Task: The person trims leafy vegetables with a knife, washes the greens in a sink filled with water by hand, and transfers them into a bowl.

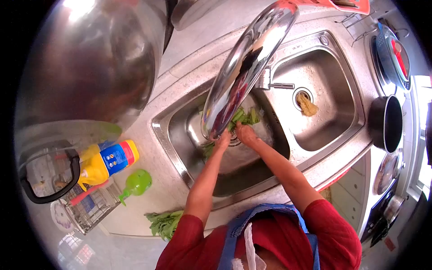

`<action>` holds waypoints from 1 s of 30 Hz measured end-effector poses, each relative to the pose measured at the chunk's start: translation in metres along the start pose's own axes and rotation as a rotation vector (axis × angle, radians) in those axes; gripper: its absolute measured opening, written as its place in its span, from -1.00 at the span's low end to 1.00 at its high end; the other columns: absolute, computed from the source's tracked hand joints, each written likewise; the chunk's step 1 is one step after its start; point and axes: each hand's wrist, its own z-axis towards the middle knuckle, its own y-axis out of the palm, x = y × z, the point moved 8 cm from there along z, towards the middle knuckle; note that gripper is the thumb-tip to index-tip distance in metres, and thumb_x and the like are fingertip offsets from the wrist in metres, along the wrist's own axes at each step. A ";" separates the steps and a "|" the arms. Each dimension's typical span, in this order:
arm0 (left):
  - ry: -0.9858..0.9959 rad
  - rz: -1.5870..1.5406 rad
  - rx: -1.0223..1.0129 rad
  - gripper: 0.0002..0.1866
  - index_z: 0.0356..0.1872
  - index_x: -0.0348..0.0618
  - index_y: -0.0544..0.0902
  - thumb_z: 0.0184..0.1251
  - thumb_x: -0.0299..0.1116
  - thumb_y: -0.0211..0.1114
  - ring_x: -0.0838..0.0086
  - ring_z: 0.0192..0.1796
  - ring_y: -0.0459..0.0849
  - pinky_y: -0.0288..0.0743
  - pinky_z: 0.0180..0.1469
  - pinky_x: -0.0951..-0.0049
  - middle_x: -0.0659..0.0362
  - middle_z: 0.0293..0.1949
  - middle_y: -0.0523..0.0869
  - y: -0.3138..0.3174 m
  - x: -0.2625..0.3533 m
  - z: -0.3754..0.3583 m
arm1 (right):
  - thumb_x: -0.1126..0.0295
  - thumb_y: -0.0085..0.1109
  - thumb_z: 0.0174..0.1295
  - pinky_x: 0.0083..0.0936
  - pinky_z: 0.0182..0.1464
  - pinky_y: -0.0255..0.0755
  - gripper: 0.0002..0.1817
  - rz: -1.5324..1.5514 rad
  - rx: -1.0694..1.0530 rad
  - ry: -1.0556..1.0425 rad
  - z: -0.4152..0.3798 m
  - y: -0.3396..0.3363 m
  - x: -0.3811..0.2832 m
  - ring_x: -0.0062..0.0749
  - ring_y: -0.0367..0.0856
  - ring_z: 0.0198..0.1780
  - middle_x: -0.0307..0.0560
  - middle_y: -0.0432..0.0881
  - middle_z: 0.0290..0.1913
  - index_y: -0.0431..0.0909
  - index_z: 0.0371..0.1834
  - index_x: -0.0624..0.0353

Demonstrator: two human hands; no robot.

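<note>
Both of my hands are low in the left sink basin (225, 180), at a bunch of leafy greens (245, 118). My right hand (246, 133) is closed around the greens, with its fingers curled over the stems. My left hand (222, 138) is beside it, partly covered by the large chrome faucet (252, 67); what shows of it is closed at the same bunch. More green leaves (208, 149) are in the basin left of my left hand. The drain is partly visible below my hands.
The right basin (333, 121) has a yellowish clump (307, 105) at its drain. More leafy greens (166, 223) lie on the counter by my left elbow. At left are a yellow bottle (101, 166), a green bottle (137, 182) and a wire rack (92, 209). A dark pot (387, 123) stands at right.
</note>
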 end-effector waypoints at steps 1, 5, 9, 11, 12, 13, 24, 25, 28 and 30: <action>0.059 -0.011 0.050 -0.70 -0.23 -0.38 0.51 -0.09 -0.56 0.17 -0.12 -0.22 0.56 0.43 -0.21 0.05 -0.22 -0.34 0.59 -0.002 0.002 0.002 | 0.31 -0.05 0.18 -0.16 -0.50 0.46 -0.77 -0.019 0.021 0.003 0.005 0.000 -0.001 0.04 0.58 -0.49 0.21 0.56 -0.54 0.35 -0.28 0.29; -0.104 -0.027 0.041 -0.73 -0.22 -0.37 0.52 -0.04 -0.60 0.13 -0.10 -0.19 0.56 0.42 -0.21 0.05 -0.22 -0.32 0.59 -0.023 0.010 0.003 | 0.29 -0.02 0.18 -0.25 -0.58 0.45 -0.72 -0.325 0.186 -0.189 -0.005 -0.003 -0.019 -0.05 0.58 -0.55 0.14 0.56 -0.59 0.37 -0.26 0.34; 0.011 -0.176 0.087 -0.73 -0.20 -0.37 0.52 0.00 -0.57 0.12 -0.07 -0.17 0.57 0.42 -0.20 0.06 -0.22 -0.32 0.60 -0.012 0.006 0.007 | 0.28 0.00 0.17 -0.31 -0.62 0.43 -0.68 -0.104 0.040 0.026 -0.005 0.011 0.005 -0.15 0.56 -0.59 0.06 0.53 -0.64 0.38 -0.20 0.37; 0.099 -0.089 0.143 -0.75 -0.22 -0.38 0.53 0.02 -0.52 0.14 -0.06 -0.16 0.57 0.41 -0.19 0.06 -0.23 -0.31 0.59 -0.007 0.014 0.004 | 0.29 0.02 0.16 -0.41 -0.60 0.42 -0.67 -0.257 0.109 -0.047 -0.005 0.010 0.003 -0.18 0.55 -0.60 0.00 0.51 -0.65 0.38 -0.17 0.38; 0.130 -0.059 0.161 -0.75 -0.23 -0.39 0.53 0.02 -0.51 0.14 -0.05 -0.16 0.57 0.41 -0.18 0.07 -0.24 -0.30 0.59 -0.009 0.017 0.005 | 0.29 0.02 0.16 -0.41 -0.60 0.42 -0.67 -0.254 0.110 -0.044 -0.007 0.008 0.006 -0.18 0.55 -0.60 0.00 0.51 -0.65 0.38 -0.17 0.38; 0.003 -0.087 0.004 -0.76 -0.26 -0.39 0.54 0.02 -0.48 0.17 -0.05 -0.16 0.57 0.41 -0.18 0.08 -0.24 -0.30 0.59 -0.007 0.010 0.007 | 0.30 0.02 0.16 -0.41 -0.58 0.41 -0.67 -0.494 0.331 -0.268 -0.021 -0.006 -0.013 -0.16 0.55 -0.60 -0.01 0.52 -0.63 0.38 -0.18 0.40; -0.272 -0.428 -0.314 -0.71 -0.28 -0.38 0.59 -0.03 -0.40 0.32 0.24 -0.23 0.63 0.44 -0.13 0.31 -0.04 -0.33 0.67 -0.001 -0.012 0.012 | 0.23 -0.09 0.22 -0.07 -0.31 0.40 -0.67 0.079 -0.137 0.163 -0.010 -0.011 0.016 0.13 0.55 -0.35 0.34 0.54 -0.49 0.45 -0.22 0.33; -0.294 -0.601 -0.340 -0.72 -0.25 -0.35 0.60 -0.01 -0.41 0.32 0.31 -0.21 0.63 0.44 -0.11 0.35 0.04 -0.30 0.68 -0.002 -0.023 0.009 | 0.21 -0.07 0.21 -0.14 -0.30 0.42 -0.65 0.059 -0.123 0.121 -0.015 -0.010 0.019 0.05 0.57 -0.35 0.25 0.56 -0.49 0.44 -0.19 0.33; -0.423 -0.881 -0.361 -0.69 -0.15 -0.26 0.61 0.01 -0.46 0.33 0.46 -0.14 0.59 0.44 -0.05 0.45 0.18 -0.20 0.66 -0.036 -0.010 -0.013 | 0.13 0.04 0.14 -0.24 -0.25 0.42 -0.56 0.400 -0.146 0.125 -0.034 -0.038 0.018 -0.13 0.58 -0.31 0.10 0.59 -0.44 0.42 -0.12 0.33; -0.336 -0.910 -0.340 -0.49 0.03 -0.30 0.47 -0.03 -0.48 0.36 0.43 -0.07 0.57 0.43 -0.01 0.46 0.11 -0.10 0.62 -0.040 -0.009 -0.020 | 0.07 0.12 0.08 -0.27 -0.20 0.41 -0.48 0.755 -0.189 0.167 -0.041 -0.049 0.003 -0.22 0.58 -0.27 0.04 0.60 -0.38 0.42 -0.07 0.33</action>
